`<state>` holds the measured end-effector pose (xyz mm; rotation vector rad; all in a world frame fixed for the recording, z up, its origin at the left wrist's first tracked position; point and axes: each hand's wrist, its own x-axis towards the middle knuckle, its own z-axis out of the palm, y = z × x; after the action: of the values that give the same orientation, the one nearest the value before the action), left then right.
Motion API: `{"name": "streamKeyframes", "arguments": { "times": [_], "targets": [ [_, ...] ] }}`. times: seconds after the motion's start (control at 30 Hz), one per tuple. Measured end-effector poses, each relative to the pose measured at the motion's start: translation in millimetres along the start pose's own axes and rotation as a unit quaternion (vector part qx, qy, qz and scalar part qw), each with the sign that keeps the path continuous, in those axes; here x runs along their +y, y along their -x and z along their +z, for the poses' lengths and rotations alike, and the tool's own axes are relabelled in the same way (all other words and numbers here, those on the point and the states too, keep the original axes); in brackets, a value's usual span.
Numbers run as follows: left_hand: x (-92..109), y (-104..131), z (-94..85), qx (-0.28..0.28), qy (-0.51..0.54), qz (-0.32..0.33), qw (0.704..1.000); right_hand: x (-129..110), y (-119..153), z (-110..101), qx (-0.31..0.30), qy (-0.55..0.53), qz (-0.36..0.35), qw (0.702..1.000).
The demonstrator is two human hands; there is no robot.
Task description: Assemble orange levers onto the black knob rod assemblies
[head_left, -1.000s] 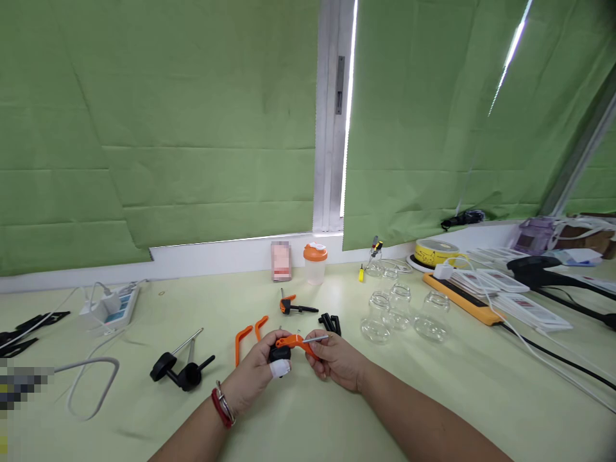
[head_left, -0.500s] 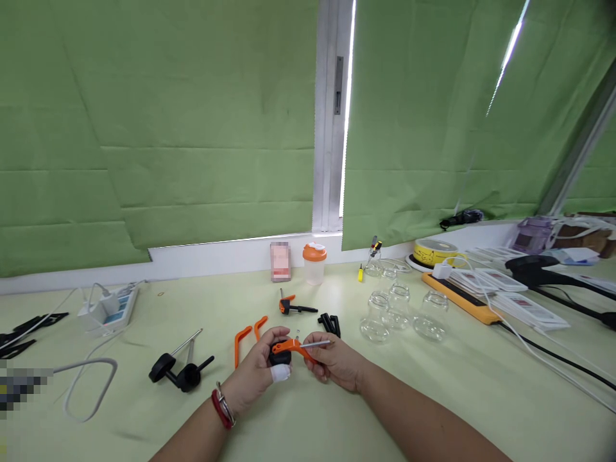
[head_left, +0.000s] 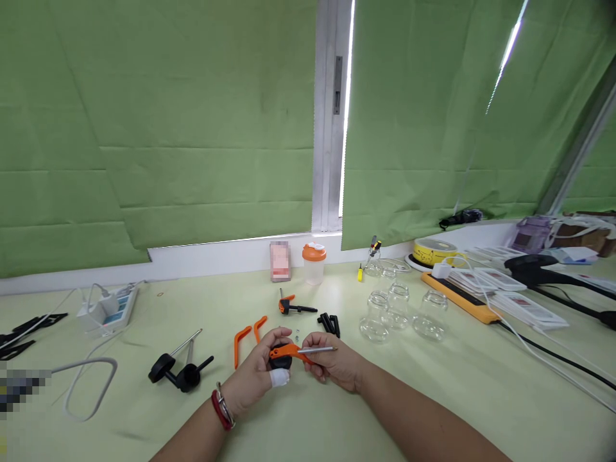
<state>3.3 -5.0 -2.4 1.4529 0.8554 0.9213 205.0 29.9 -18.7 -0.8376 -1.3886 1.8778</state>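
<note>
My left hand (head_left: 257,369), a white wrap on its thumb, is closed round a black round part (head_left: 280,360). Over that part lies a bent orange handle (head_left: 287,350), and a thin metal rod (head_left: 317,350) sticks out to the right from about there. My right hand (head_left: 334,362) has its fingers closed on the handle's right end, under the rod. Whether the rod is fixed to the black part I cannot tell. Two loose orange handles (head_left: 241,343) lie left of my hands. Beyond the hands are tiny clear pieces (head_left: 297,335).
Black parts with rods (head_left: 180,374) lie at left, near a white power strip (head_left: 126,308). Ahead are an orange-and-black assembly (head_left: 291,306), black grips (head_left: 330,324) and an orange-lidded cup (head_left: 314,264). Glass jars (head_left: 430,317) and an orange power strip (head_left: 462,298) stand right.
The orange handle and the rod have turned slightly in my hands; the handle sits a little further left over the black part. The tiny clear pieces show more fully.
</note>
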Motion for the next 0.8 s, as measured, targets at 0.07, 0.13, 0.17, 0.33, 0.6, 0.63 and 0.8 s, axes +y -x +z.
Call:
{"name": "streamKeyframes", "arguments": {
  "times": [0.07, 0.13, 0.17, 0.33, 0.6, 0.63, 0.8],
  "targets": [
    [0.6, 0.6, -0.2, -0.001, 0.022, -0.002, 1.0, 0.3, 0.0, -0.3, 0.002, 0.003, 0.003, 1.0],
    [1.3, 1.2, -0.3, -0.006, 0.056, 0.002, 0.998, 1.2, -0.4, -0.9, 0.005, 0.007, 0.005, 1.0],
    [1.8, 1.5, -0.3, -0.01, 0.074, 0.007, 0.997, 1.6, -0.6, -1.2, 0.006, 0.008, 0.006, 1.0],
    [4.5, 2.6, 1.8, 0.002, 0.129, 0.019, 0.992, 2.2, -0.8, -0.2, 0.011, 0.018, -0.003, 1.0],
    [0.7, 0.4, 3.7, 0.034, 0.13, 0.009, 0.991, 4.3, -2.3, 0.0, 0.017, 0.03, -0.002, 0.999],
    [0.4, 0.5, 3.5, 0.034, 0.128, 0.009, 0.991, 4.7, -2.5, -0.2, 0.017, 0.032, -0.001, 0.999],
    [1.1, 2.9, 3.3, 0.031, 0.113, 0.01, 0.993, 5.0, -2.8, 0.1, 0.016, 0.04, -0.007, 0.999]
  ]
}}
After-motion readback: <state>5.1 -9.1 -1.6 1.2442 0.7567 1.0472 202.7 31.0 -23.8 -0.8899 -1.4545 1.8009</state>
